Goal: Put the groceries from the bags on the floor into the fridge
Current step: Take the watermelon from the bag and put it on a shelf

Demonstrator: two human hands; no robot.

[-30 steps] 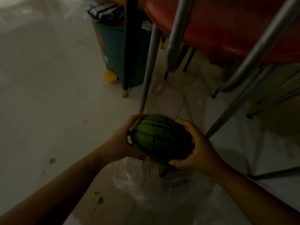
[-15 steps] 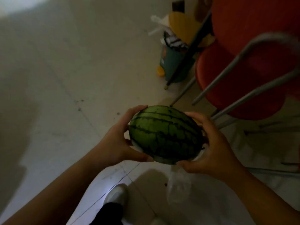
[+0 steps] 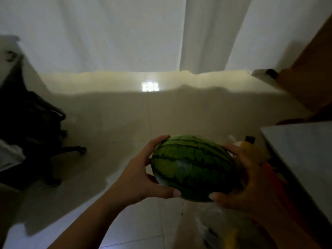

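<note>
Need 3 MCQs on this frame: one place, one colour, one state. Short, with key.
1. Where is the striped oval watermelon?
A. on the floor
B. held in the air between both hands
C. on a fridge shelf

2. What colour is its rind?
A. plain yellow
B. green with darker green stripes
C. red

3. How is the left hand on it?
A. flat on top, fingers straight
B. hanging free, not touching
C. curled round its left end, thumb beneath

Key:
1 B: the left hand and the right hand each clasp one end, with pale tiled floor visible well below.
2 B: dark jagged bands run lengthwise over lighter green.
3 C: the fingers wrap over the upper edge and the thumb presses the underside.
</note>
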